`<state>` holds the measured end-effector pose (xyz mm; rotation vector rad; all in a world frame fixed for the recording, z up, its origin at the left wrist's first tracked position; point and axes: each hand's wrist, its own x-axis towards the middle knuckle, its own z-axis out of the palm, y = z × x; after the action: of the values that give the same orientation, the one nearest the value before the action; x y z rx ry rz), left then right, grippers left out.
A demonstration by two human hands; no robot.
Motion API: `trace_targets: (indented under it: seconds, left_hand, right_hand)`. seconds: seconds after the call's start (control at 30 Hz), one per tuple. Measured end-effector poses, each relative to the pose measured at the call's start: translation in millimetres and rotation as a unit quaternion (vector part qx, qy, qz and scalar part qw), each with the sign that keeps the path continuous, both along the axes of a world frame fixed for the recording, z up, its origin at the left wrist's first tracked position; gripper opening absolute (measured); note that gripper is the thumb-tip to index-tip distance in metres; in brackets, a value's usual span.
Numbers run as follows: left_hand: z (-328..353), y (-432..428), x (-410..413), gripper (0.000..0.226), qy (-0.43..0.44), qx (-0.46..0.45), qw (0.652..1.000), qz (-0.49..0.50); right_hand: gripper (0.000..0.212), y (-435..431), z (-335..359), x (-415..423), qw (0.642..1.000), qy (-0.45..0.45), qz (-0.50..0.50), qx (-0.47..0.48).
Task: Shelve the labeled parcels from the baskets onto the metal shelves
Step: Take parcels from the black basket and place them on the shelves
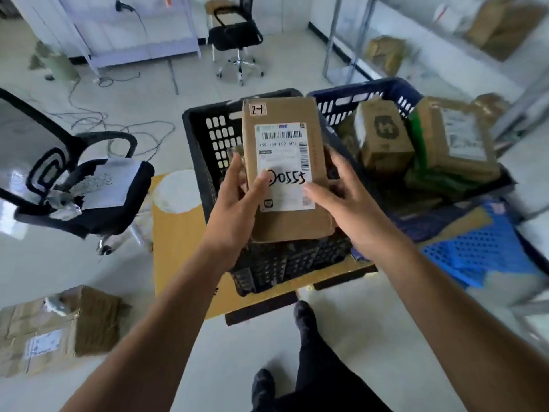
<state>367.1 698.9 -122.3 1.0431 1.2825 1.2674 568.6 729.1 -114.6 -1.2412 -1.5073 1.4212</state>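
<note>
On the pale floor (98, 272) in front of me everything is spread out, and the shelves (463, 69) run along the right side with a few brown boxes on them. Below the shelves lies a blue perforated pallet (481, 251).

Two baskets stand side by side in the middle. The black basket (202, 138) sits on a flat cardboard sheet (175, 233). The blue basket (356, 96), touching it on the right, holds a heap of brown and green parcels (383, 135).

A black office chair (98, 209) with papers on its seat stands to the left, and a second chair (234, 37) stands far back. A taped box (59, 328) lies on the floor at lower left.

I see the parcel (285, 113), a flat brown carton, held up over the black basket with its face turned toward the camera.

My left hand (237, 203) grasps its left edge, thumb on the front and fingers behind. My right hand (350, 197) grasps the right edge the same way, thumb lying on the lower corner of the label (285, 162).

The white shipping label carries barcodes and large handwritten black marks. A small tag (258, 109) with handwriting sits at the carton's top left corner.
</note>
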Motion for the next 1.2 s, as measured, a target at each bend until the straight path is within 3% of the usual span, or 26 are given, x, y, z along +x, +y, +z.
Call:
trace_targets:
  seconds: [0.27, 0.33, 0.43, 0.5, 0.63, 0.73, 0.83, 0.97, 1.2]
  left_hand:
    - [-5, -61, 78, 0.085, 0.047, 0.010, 0.984, -0.171]
    - [-12, -79, 110, 0.077, 0.037, 0.012, 0.973, -0.227]
    - [-19, -107, 161, 0.046, 0.043, 0.016, 0.948, -0.314]
    - [-29, -122, 191, 0.046, 0.077, -0.004, 0.931, -0.356]
    - [-55, -143, 251, 0.083, 0.201, -0.004, 0.890, -0.409]
    - [-58, -171, 307, 0.065, 0.282, 0.039, 0.862, -0.419]
    - [-69, -207, 372, 0.054, 0.304, 0.036, 0.837, -0.453]
    - [-92, -257, 446, 0.055, 0.358, 0.067, 0.771, -0.522]
    - [-120, -303, 528, 0.063, 0.512, 0.177, 0.600, -0.589]
  right_hand:
    - [0.079, -132, 19, 79, 0.986, -0.021, -0.163, 0.017]
    - [0.076, -168, 14, 105, 0.977, -0.018, -0.213, 0.013]
    - [0.078, -219, -6, 150, 0.959, -0.031, -0.281, -0.005]
    - [0.079, -252, -23, 178, 0.946, -0.031, -0.321, -0.024]
    - [0.079, -317, -51, 231, 0.920, -0.020, -0.389, -0.051]
    - [0.082, -370, -68, 273, 0.900, -0.035, -0.429, -0.071]
    - [0.088, -431, -88, 319, 0.873, -0.027, -0.476, -0.102]
    - [0.082, -505, -107, 377, 0.830, 0.027, -0.543, -0.126]
    - [0.083, -577, -123, 452, 0.789, 0.047, -0.598, -0.130]
